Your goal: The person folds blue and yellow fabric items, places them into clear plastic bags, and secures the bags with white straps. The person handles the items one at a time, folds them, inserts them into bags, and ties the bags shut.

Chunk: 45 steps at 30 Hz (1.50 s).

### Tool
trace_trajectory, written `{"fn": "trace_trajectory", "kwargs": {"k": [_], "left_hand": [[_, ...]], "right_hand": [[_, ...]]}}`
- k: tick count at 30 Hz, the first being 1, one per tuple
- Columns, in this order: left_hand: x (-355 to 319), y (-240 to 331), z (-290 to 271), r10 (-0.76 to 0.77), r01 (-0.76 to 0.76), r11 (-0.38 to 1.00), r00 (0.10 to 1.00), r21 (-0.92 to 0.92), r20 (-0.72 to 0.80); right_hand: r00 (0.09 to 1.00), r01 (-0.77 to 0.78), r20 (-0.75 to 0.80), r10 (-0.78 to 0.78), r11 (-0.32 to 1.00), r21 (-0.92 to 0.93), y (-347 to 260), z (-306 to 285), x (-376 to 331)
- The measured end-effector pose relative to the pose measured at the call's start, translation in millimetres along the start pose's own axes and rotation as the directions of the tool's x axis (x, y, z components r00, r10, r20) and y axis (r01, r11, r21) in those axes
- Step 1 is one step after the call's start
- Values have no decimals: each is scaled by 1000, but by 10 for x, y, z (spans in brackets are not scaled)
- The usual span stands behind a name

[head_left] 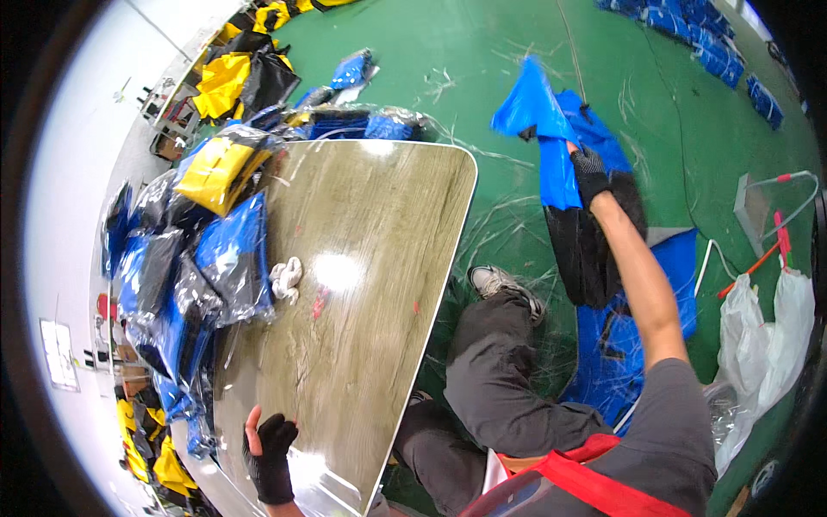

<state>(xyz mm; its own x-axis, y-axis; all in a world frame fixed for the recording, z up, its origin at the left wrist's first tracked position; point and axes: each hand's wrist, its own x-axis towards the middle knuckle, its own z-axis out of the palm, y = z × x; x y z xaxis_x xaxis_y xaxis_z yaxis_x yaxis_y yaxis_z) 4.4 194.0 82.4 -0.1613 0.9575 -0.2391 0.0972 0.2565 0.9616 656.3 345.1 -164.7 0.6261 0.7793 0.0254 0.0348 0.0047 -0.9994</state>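
The right hand grips a blue garment lifted off the floor pile, well clear of the tabletop — not yet laid down. The left hand rests spread open at the tabletop's near edge; bagged garments line its left edge — seemingly packed.

- The room is bright, and the light comes from above.
- White shiny spots sit on the counter in the middle and at the bottom.
- The clear bags at the left shine too.
- Straight edges bend near the round black rim.
- The picture is a little blurry.
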Motion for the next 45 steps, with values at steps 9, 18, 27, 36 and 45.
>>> {"fn": "trace_trajectory", "kwargs": {"k": [9,18,27,36,45], "left_hand": [[154,798,44,430,-458,885,731,-87,530],[-2080,238,-1306,210,-85,742,972,665,-110],[-2641,-1881,-2339,-304,706,137,697,695,-649],[-690,-802,362,365,-815,192,577,547,731],[783,-1085,328,445,-698,131,676,704,587]], "right_hand": [[-302,684,842,-447,514,518,-2598,1177,-3596],[-677,333,550,-489,462,822,-2022,1558,-5078],[483,872,809,-335,105,-477,-1484,2331,-2068],[362,822,785,502,225,-523,-2066,3389,-1068],[-530,847,260,-807,-489,210,-3336,3778,-2421]]}}
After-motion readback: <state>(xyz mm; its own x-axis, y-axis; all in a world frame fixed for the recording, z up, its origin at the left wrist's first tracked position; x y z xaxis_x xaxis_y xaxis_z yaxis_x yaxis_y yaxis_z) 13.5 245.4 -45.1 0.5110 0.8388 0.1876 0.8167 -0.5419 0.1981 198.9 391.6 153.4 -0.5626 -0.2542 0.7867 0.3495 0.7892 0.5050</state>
